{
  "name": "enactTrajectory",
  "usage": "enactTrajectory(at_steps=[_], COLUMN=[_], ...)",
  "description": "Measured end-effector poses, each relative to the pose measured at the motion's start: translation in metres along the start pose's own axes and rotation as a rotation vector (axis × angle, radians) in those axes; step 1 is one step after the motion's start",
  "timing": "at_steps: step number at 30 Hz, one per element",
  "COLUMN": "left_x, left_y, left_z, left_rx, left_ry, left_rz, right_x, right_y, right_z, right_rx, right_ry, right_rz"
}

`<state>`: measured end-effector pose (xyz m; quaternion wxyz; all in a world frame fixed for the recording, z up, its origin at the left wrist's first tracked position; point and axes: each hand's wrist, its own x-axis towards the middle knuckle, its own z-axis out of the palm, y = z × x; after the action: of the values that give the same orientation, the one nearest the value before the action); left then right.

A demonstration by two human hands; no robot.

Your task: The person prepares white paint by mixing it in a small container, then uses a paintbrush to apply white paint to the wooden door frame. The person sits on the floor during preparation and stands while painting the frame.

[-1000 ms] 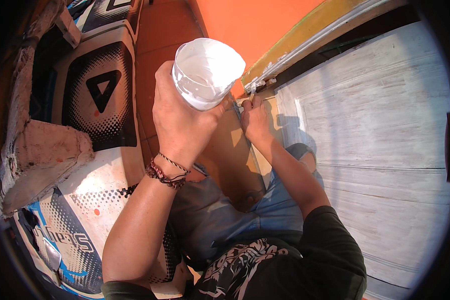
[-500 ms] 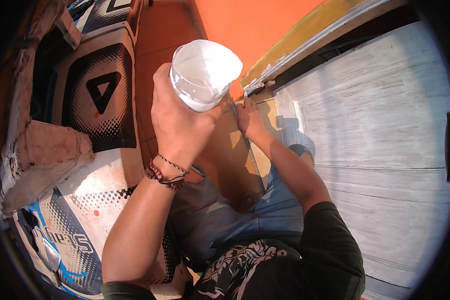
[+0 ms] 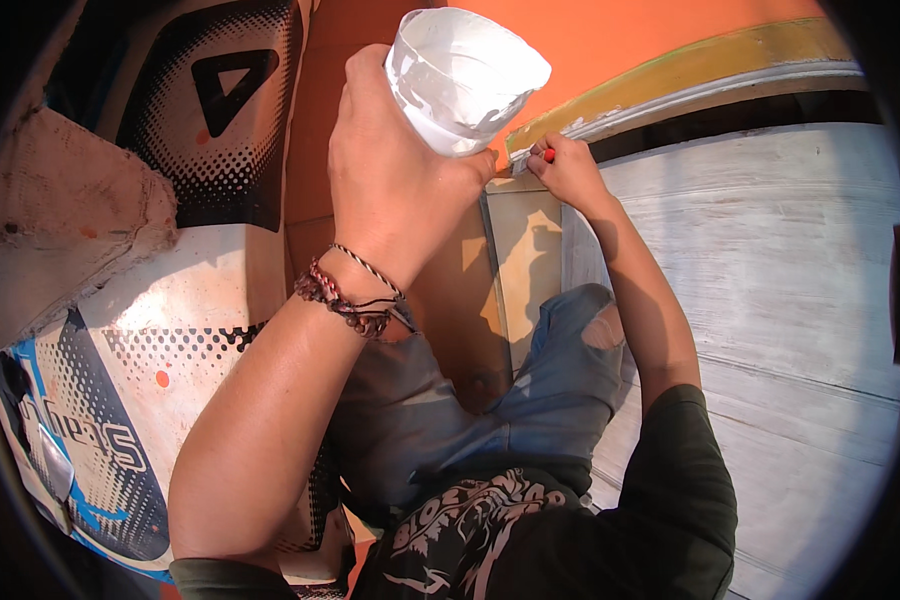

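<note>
My left hand [image 3: 395, 185] is raised and grips a cut-off translucent plastic cup [image 3: 462, 72] smeared inside with white paint. Just right of it, my right hand [image 3: 568, 168] is closed on a small tool with a red handle [image 3: 548, 154]; its tip is hidden and rests against the yellow-green trim [image 3: 670, 75] at the top of a white-painted wooden panel [image 3: 770, 270]. Beaded and thread bracelets [image 3: 355, 295] circle my left wrist.
An orange wall [image 3: 610, 30] runs behind the trim. A bare wooden post [image 3: 525, 260] stands beside the white panel. Printed sheets with black dots and a triangle [image 3: 220, 120] cover the left side. My knees in torn jeans [image 3: 570, 340] are below.
The view has closed in on both hands. My left hand lifted the cup higher, and my right hand shifted slightly along the trim.
</note>
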<state>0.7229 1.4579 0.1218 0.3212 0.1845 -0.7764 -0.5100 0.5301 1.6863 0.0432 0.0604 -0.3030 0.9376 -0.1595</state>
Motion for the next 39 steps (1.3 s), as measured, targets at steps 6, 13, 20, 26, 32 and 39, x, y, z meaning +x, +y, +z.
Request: enactTrajectory(at_steps=[6,13,20,26,32,39], left_x=[0.002,-0.004,0.0,0.005,-0.002,-0.004], left_y=[-0.001,0.01,0.006,0.009,0.009,0.021], left_z=[-0.003,-0.013,-0.009,-0.003,-0.009,0.0], left_rx=[0.074,-0.027,-0.051,-0.061,-0.005,-0.07], left_ry=[-0.007,0.034,0.06,0.034,0.085,0.106], left_rz=[0.018,0.061,0.002,-0.067,0.011,0.075], right_x=[0.054,0.054,0.072,0.074,0.054,0.051], right_y=[0.009,-0.018,0.006,0.04,-0.029,0.053], right_z=[0.03,0.009,0.039,0.066,0.019,0.068], right_rx=[-0.222,-0.284,-0.322,-0.228,-0.445,-0.338], right_ry=[-0.238,-0.303,-0.325,-0.191,-0.268,-0.191], right_rz=[-0.068,0.018,-0.085,-0.313,-0.006,-0.136])
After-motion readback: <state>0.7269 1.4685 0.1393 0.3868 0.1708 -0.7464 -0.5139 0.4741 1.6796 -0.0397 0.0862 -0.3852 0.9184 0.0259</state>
